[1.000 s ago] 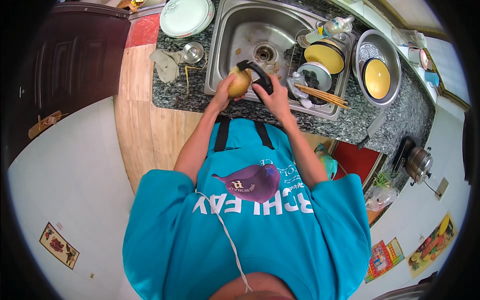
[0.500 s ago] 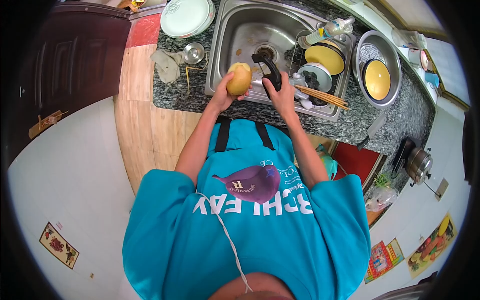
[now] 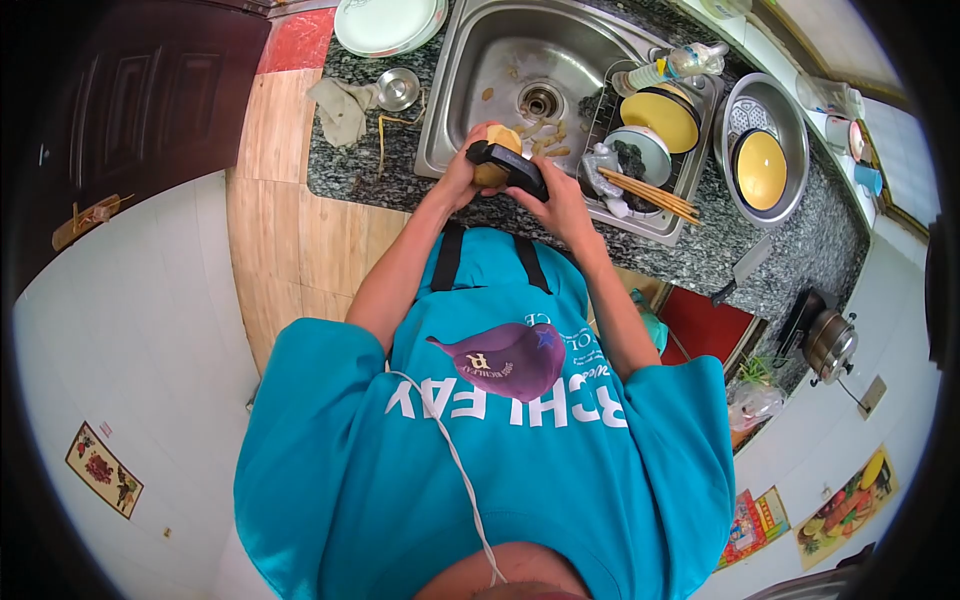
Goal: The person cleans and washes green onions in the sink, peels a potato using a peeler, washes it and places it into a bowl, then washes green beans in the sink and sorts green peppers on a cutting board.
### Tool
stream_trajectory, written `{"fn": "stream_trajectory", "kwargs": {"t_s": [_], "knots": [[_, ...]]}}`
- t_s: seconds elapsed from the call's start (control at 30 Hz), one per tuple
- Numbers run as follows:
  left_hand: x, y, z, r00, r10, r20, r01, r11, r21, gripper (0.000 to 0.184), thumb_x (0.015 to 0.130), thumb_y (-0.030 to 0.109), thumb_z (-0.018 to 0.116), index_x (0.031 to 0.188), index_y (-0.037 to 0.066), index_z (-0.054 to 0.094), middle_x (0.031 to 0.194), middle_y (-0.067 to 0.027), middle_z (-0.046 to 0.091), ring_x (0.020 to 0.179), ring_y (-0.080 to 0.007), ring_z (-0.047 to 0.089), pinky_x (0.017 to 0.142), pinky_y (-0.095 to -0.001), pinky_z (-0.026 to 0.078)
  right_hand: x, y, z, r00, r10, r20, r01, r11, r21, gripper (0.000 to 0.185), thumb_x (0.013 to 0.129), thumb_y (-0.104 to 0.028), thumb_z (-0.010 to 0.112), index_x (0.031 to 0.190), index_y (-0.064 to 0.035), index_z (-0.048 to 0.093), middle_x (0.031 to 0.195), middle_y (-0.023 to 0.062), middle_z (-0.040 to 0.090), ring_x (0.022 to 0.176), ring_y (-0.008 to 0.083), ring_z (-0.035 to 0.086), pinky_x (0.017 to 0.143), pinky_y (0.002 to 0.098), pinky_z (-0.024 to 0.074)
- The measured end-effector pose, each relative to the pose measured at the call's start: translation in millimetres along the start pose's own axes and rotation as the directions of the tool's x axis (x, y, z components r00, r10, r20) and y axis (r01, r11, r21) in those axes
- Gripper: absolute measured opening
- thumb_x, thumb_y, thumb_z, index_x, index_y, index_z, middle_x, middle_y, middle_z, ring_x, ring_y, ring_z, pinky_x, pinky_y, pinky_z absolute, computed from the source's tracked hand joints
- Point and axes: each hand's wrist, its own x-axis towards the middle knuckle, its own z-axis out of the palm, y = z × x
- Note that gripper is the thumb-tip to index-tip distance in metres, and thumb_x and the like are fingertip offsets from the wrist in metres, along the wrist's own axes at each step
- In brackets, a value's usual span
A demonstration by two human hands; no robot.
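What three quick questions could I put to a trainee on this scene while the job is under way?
1. True or false: the knife lies in the sink.
2. Inside, the bowl in the basin is: A) red; B) yellow; C) green.
3. Fill in: the left hand holds the potato; the right hand holds the ____.

Key: 1. False, it lies on the counter. 2. B. 3. Peeler.
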Motion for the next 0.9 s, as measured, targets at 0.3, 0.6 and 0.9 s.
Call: {"fn": "stream_trajectory", "kwargs": {"t_s": [0.3, 0.6, 0.9], "knots": [[-10, 5, 3, 0.995, -0.101, 0.014, 0.098, 0.987, 0.125, 0.041, 0.1, 0.046, 0.037, 0.136, 0.026, 0.043, 0.095, -0.0095, 0.064, 0.052, -0.0202, 0.059, 0.033, -0.0214, 0.035, 1, 18, -9, 1.0, 0.01, 0.018, -0.01, 1.0, -0.023, 0.051, 0.079, -0.028, 0.079, 0.113, -0.0001, 0.055, 0.092, 0.0242, 0.064, 0.083, 0.0429, 0.064, 0.069, 0.0433, 0.0516], [-18, 12, 9, 0.981, -0.103, 0.164, 0.073, 0.981, 0.178, 0.048, 0.101, 0.052, 0.034, 0.14, 0.025, 0.038, 0.091, -0.0113, 0.063, 0.055, -0.0181, 0.059, 0.034, -0.0209, 0.031, 3, 58, -30, 0.937, 0.181, -0.298, -0.212, 0.974, -0.075, 0.04, 0.082, -0.024, 0.077, 0.107, -0.0008, 0.057, 0.079, 0.0198, 0.067, 0.069, 0.0326, 0.068, 0.06, 0.0391, 0.0508], [-1, -8, -9, 0.99, -0.139, 0.015, 0.14, 0.987, -0.085, 0.06, 0.1, 0.056, 0.03, 0.126, 0.008, 0.054, 0.113, -0.011, 0.065, 0.096, -0.0255, 0.067, 0.075, -0.0423, 0.059, 1, -2, -6, 0.994, 0.102, -0.048, -0.099, 0.994, 0.055, 0.05, 0.08, -0.031, 0.079, 0.114, -0.0014, 0.055, 0.086, 0.0237, 0.066, 0.08, 0.0402, 0.067, 0.067, 0.0411, 0.0522]]}}
